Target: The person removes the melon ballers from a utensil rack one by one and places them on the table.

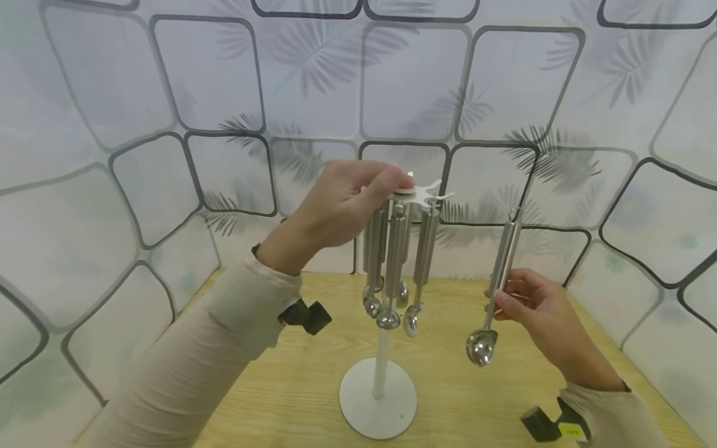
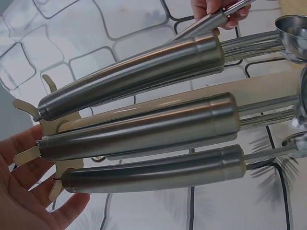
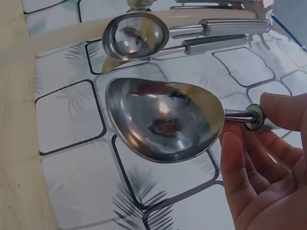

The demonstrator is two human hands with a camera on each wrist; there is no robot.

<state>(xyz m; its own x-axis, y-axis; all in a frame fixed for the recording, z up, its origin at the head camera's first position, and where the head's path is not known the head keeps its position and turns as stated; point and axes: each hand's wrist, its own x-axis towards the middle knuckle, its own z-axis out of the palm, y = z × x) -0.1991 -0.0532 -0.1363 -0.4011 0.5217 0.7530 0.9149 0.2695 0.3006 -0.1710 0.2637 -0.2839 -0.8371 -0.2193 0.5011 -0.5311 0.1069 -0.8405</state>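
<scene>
A white utensil stand (image 1: 378,414) rises from a round base, with several steel scoops (image 1: 395,252) hanging handle-up from its hooked top. My left hand (image 1: 350,202) grips the top of the stand, thumb on the knob. In the left wrist view, the fingers of that hand (image 2: 26,184) lie behind the hooks. To the right of the stand, my right hand (image 1: 534,314) pinches a steel ice cream scoop (image 1: 482,347) low on its handle. The scoop is upright, bowl down, apart from the stand. The right wrist view shows its hollow bowl (image 3: 165,120) up close.
A light wooden table (image 1: 291,379) bears the stand. Patterned sheets (image 1: 313,74) with dark outlined squares and leaf prints stand behind it and on both sides. Black wrist mounts (image 1: 306,316) sit on both sleeves.
</scene>
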